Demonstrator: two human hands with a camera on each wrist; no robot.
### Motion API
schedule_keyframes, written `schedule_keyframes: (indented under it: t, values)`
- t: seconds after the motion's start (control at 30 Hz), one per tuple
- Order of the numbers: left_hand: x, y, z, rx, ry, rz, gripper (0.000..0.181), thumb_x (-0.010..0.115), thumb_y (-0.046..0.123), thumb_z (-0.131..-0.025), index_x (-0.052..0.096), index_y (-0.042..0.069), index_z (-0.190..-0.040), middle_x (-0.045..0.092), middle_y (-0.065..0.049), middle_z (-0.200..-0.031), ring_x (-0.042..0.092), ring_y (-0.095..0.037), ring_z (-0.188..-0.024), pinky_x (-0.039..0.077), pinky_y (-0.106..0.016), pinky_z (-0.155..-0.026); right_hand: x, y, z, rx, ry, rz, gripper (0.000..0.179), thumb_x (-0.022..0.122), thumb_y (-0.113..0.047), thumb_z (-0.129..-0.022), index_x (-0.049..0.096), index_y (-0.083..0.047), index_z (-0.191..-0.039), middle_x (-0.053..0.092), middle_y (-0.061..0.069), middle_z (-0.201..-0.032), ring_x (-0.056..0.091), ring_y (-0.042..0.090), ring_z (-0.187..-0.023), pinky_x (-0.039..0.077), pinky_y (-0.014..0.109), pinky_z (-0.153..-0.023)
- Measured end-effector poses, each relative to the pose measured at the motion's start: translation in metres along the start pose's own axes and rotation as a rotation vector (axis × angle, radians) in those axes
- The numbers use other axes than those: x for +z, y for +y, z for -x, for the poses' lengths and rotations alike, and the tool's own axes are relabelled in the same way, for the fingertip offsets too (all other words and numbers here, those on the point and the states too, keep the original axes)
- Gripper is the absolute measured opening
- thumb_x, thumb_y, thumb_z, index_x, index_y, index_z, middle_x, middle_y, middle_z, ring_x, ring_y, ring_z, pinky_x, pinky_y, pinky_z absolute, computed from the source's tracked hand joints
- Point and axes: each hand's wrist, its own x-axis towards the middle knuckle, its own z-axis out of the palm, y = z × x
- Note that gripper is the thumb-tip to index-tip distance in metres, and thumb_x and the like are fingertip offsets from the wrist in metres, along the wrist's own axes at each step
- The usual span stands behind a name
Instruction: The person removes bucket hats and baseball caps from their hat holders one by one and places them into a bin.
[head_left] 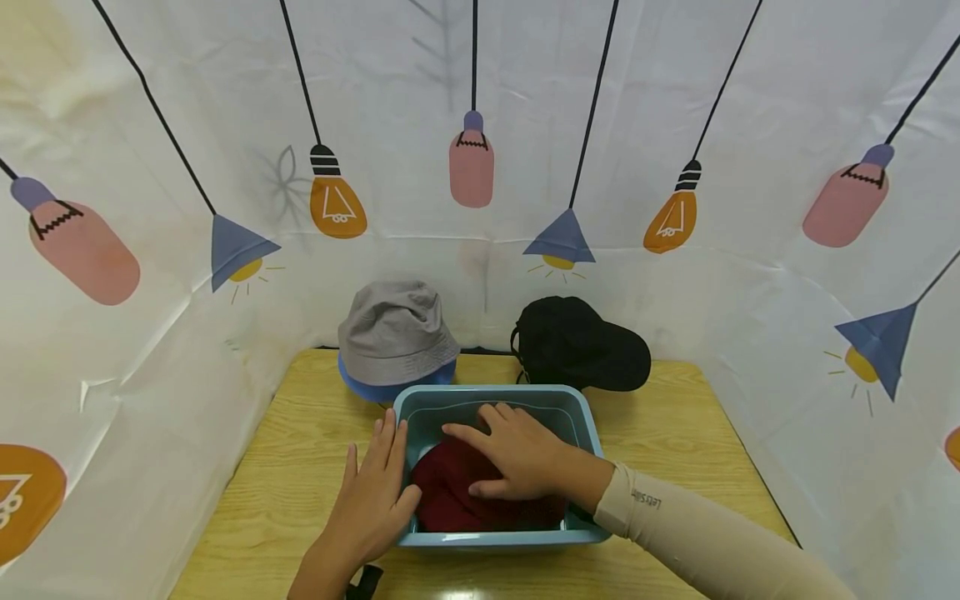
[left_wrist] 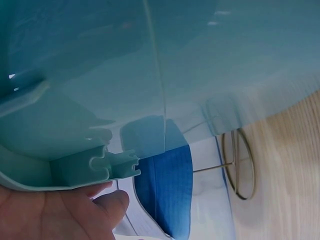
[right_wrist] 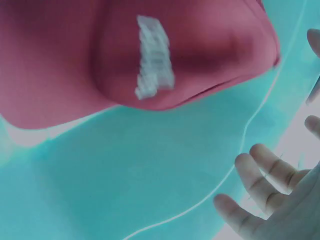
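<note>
A light blue plastic basin (head_left: 495,539) stands on the table, with a dark red cap (head_left: 457,492) lying inside it. In the right wrist view the cap (right_wrist: 200,40) shows blurred white lettering. My right hand (head_left: 525,454) is over the cap inside the basin, fingers spread; in its wrist view the fingers are straight or slightly bent and grip nothing. Along the basin's left side my left hand (head_left: 372,500) rests with its fingers extended and thumb apart. The left wrist view shows that hand (left_wrist: 60,215) against the basin's rim (left_wrist: 75,188).
Behind the basin, a grey bucket hat (head_left: 393,333) sits over a blue brim (head_left: 375,390) at left, and a black cap (head_left: 577,342) is at right. A wire stand (left_wrist: 235,164) holds up the blue-brimmed hat. White printed sheets (head_left: 420,183) surround the wooden table (head_left: 285,467).
</note>
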Motion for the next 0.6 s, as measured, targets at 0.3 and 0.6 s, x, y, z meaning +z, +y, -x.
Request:
schedule_keyframes:
  t: [0.3, 0.6]
  values:
    - [-0.0002, 0.0000, -0.0017, -0.008, -0.022, 0.003, 0.078, 0.054, 0.028, -0.100, 0.020, 0.007, -0.166, 0.002, -0.007, -0.176, 0.005, -0.030, -0.162, 0.005, -0.073, -0.120, -0.0022, 0.0001, 0.0009, -0.006, 0.008, 0.002, 0.090, 0.060, -0.070, -0.093, 0.013, -0.045, -0.165, 0.052, 0.011, -0.145, 0.054, 0.026, -0.122, 0.053, 0.049, -0.099]
    - [0.0006, -0.0006, -0.0008, -0.001, -0.007, -0.011, 0.078, 0.056, 0.027, -0.099, 0.020, 0.007, -0.166, 0.004, -0.008, -0.176, 0.007, -0.032, -0.162, 0.006, -0.074, -0.119, -0.0085, 0.0025, 0.0027, 0.022, 0.031, -0.001, 0.091, 0.060, -0.069, -0.094, 0.007, -0.048, -0.165, 0.040, 0.011, -0.160, 0.043, 0.033, -0.143, 0.036, 0.063, -0.116]
